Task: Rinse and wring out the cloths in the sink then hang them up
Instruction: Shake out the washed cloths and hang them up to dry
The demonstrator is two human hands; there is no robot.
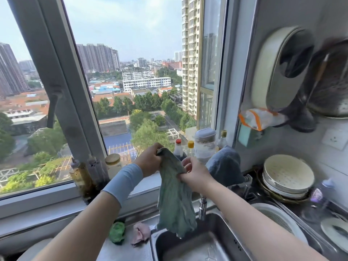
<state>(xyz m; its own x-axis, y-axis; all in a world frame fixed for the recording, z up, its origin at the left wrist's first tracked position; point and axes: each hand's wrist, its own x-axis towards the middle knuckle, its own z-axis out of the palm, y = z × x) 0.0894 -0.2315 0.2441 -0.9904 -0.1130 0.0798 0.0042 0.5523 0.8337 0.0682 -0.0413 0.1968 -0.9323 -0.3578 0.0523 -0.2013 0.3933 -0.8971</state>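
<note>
- You held the green cloth (175,204) up over the sink (222,227). It hung free, lower end dangling just inside the basin, right beside the tap (202,208).
- L hand (148,162): fingers curled round the cloth's top corner, gripping it.
- R hand (195,176): fingers pinched the cloth's right edge, a bit lower down.
- Step, as I judged it: rinse & wring looked about done for this one, and you were opening it out to hang. Couldn't tell if it dripped.
- Next move called for spreading the top edge flat btwn both hands, then finding a spot. No free rail or hook was plain to see.
- The blue cloth (225,164) was draped just behind your R hand, seemingly over the tap's upper part, so that spot was taken.
- Prob. left to do: the pink cloth (140,235) and a green wad (117,231), both scrunched on the tabletop left of the sink.
- In the way: bottles (178,149) on the sill close behind your hands, easy to knock. A colander stack (288,176) sat to the right. Wall items at far right were too blurred to name.
</note>
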